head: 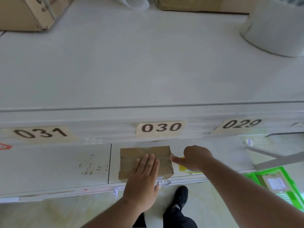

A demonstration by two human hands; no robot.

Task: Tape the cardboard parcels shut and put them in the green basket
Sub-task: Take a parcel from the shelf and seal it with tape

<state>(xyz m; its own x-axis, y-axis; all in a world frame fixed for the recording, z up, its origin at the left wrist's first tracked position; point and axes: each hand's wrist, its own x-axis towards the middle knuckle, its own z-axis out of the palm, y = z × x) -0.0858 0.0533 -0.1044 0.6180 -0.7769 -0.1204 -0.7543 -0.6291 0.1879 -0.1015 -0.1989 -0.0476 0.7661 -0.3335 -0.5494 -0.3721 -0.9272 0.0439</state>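
Left hand rests flat, fingers straight, on the flat brown cardboard parcel; right hand, loosely clenched, thumb pressing its edge. Risk: parcel sliding off the white table's near edge.

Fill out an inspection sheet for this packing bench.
Surface: white bench, scuffed, labelled 031, 030, 029.
Job's things: cardboard parcel flat on bench; green basket at right, below bench level, something inside.
Clutter: yellow item beside parcel; paper scraps at the bench edge.
Hands: left hand flat on parcel; right hand curled, finger touching parcel's right edge.
Cables: nothing seen.
Surroundings: cardboard boxes and white tub on upper shelf.
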